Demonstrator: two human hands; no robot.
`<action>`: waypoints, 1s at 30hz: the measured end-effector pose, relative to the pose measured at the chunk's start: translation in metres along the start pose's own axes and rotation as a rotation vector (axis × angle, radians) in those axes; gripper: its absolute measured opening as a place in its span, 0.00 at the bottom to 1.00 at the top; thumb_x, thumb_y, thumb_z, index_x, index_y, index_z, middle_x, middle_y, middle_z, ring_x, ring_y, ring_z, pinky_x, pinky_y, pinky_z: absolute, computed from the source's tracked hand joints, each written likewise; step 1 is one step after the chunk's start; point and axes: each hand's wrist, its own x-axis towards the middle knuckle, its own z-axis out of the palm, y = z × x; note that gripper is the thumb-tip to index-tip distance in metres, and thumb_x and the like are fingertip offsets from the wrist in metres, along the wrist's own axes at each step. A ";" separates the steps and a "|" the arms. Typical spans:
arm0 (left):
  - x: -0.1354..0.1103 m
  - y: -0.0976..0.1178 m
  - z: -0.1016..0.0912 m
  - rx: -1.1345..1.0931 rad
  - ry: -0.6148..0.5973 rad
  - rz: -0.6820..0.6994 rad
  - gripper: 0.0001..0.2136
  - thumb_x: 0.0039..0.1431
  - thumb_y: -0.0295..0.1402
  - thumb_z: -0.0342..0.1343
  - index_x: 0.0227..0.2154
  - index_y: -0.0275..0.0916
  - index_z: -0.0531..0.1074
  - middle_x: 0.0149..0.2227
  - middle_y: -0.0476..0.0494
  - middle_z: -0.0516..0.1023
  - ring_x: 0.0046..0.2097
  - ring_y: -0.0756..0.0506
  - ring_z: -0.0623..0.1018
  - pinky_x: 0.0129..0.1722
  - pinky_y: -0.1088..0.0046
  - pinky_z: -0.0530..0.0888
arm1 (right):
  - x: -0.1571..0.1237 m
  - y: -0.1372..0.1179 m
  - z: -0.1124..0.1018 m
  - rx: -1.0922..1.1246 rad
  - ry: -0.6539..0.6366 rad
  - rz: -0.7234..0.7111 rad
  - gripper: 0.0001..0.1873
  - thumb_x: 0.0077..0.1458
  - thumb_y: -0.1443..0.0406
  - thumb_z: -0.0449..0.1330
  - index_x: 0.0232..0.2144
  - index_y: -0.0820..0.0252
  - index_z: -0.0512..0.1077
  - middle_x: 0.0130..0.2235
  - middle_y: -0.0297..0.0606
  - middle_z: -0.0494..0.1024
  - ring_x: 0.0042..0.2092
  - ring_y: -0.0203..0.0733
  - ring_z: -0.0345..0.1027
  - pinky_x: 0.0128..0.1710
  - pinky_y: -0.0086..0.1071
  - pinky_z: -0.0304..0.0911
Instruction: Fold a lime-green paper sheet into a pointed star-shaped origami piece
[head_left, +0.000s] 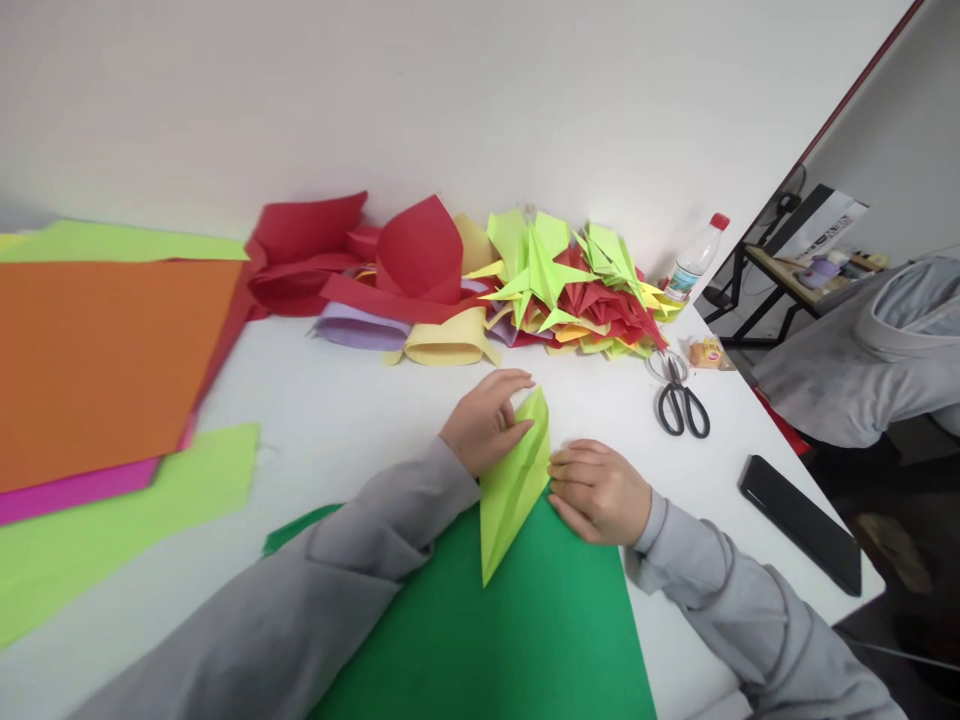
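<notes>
Two hands (487, 422) (601, 490) are holding one partly folded lime paper (516, 482), while finished-looking stars (541, 274) and unfolded sheets (105, 360) are lying nearby.

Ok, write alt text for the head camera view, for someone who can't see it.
A person's left hand holds a folded yellow-green paper and the right hand is at its edge, above a green sheet on a white table. Folded paper shapes lie behind, coloured sheets to the left, scissors to the right.
</notes>
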 end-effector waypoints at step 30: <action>0.016 0.005 -0.001 -0.519 -0.100 -0.565 0.18 0.35 0.44 0.63 0.26 0.39 0.67 0.22 0.48 0.79 0.25 0.46 0.76 0.25 0.72 0.71 | 0.003 -0.004 0.003 0.039 0.044 -0.049 0.07 0.57 0.69 0.56 0.30 0.65 0.73 0.32 0.42 0.80 0.46 0.46 0.73 0.53 0.41 0.65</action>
